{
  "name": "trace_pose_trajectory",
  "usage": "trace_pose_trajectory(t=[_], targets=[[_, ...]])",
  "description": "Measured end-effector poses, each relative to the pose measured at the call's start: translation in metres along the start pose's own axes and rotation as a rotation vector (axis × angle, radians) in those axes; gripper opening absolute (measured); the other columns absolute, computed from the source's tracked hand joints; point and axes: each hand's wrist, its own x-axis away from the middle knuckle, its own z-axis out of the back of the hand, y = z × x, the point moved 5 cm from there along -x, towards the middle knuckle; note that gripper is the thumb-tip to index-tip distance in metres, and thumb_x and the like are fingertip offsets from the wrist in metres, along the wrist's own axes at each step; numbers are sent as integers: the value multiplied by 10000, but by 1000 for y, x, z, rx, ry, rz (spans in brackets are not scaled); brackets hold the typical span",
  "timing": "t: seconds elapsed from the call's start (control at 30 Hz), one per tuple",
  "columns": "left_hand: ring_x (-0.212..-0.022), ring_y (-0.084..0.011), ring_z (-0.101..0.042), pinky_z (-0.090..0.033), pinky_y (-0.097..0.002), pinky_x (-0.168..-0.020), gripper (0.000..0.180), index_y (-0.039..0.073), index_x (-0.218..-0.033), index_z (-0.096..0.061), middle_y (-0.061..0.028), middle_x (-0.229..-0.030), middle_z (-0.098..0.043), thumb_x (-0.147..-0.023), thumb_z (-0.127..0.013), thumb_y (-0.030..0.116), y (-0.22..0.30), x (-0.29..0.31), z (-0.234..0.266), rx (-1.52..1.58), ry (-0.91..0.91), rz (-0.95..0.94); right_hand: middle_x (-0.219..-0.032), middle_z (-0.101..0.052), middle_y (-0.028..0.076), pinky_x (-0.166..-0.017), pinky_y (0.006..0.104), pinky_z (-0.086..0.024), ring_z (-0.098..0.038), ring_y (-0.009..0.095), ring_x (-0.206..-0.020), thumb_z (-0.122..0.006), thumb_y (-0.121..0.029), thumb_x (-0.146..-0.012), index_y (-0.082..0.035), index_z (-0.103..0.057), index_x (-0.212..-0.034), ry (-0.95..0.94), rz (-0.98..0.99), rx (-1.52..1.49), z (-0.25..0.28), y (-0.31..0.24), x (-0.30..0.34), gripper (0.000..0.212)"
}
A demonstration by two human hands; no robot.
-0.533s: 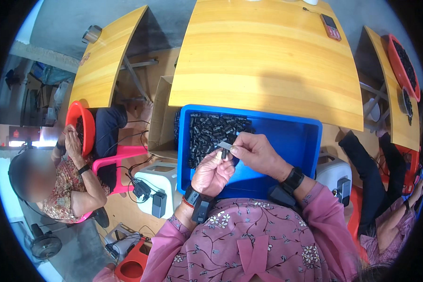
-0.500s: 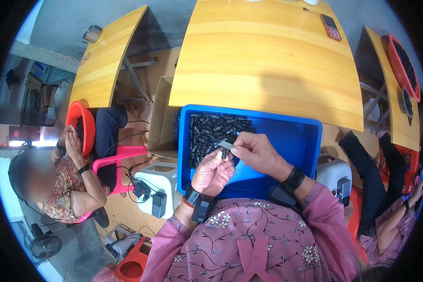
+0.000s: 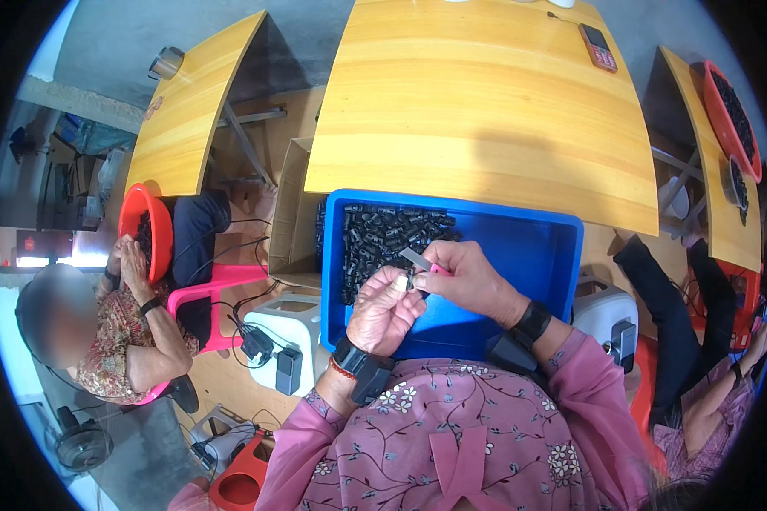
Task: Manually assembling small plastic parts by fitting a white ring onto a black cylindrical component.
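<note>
My right hand (image 3: 473, 278) is closed around the pink handle of a small knife (image 3: 415, 259), its flat grey blade pointing up and left. Pinched in the fingers of my left hand (image 3: 378, 317) is a small black part (image 3: 412, 278), mostly covered by the fingertips. Something pale covers the tip of my left thumb. Both hands meet over a blue bin (image 3: 520, 247), whose left side holds a heap of small black parts (image 3: 392, 234).
Beyond the bin stands a wooden table (image 3: 477, 111) with a mobile phone (image 3: 598, 47). To the left, a person (image 3: 136, 341) works over a red basin (image 3: 164, 238). A white stool (image 3: 285, 328) with cables is nearby. Another person's legs (image 3: 669, 315) show at right.
The knife blade has tipped more steeply up to the left, and its pink handle now shows under my right hand. My fingers have shifted slightly around the black part.
</note>
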Motion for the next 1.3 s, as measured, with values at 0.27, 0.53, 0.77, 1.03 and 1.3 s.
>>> trace_pose_trajectory(t=[0.27, 0.53, 0.77, 1.03, 1.3], targets=[[-692, -130, -508, -449, -300, -637, 53, 53, -958, -594, -65, -910, -616, -955, -592, 106, 0, -2, 2, -30, -12, -29, -643, -458, -88, -509, 225, -315, -380, 15, -616, -736, -148, -817, -33, -622, -767, 4, -56, -90, 0, 0, 0, 169], [-698, -123, -512, -455, -303, -655, 46, 73, -961, -604, -58, -911, -623, -956, -594, 118, -2, -1, 1, 36, -6, 28, -612, -465, -81, -472, 217, -296, -384, 6, -570, -749, -167, -819, -36, -622, -754, -14, -122, -192, -1, 6, 2, 194], [-709, -128, -511, -453, -300, -673, 49, 75, -963, -606, -55, -902, -614, -956, -594, 122, -4, -1, 2, 91, -8, 60, -596, -503, -60, -416, 192, -307, -441, 6, -486, -715, -135, -860, -34, -617, -846, -56, -137, -259, -2, 6, 3, 142], [-729, -135, -536, -462, -308, -685, 38, 76, -955, -605, -55, -887, -613, -956, -591, 110, -3, -1, -1, 61, -21, 32, -606, -513, -55, -424, 193, -325, -452, 8, -495, -708, -149, -866, -38, -623, -867, -32, -98, -216, -3, 5, 3, 140], [-719, -124, -514, -459, -301, -674, 23, 90, -957, -609, -58, -906, -608, -947, -602, 109, -2, 0, 3, 117, -46, 29, -619, -533, -43, -438, 195, -352, -465, 15, -511, -619, -230, -940, -59, -609, -889, -48, -123, -219, 0, -8, 4, 178]])
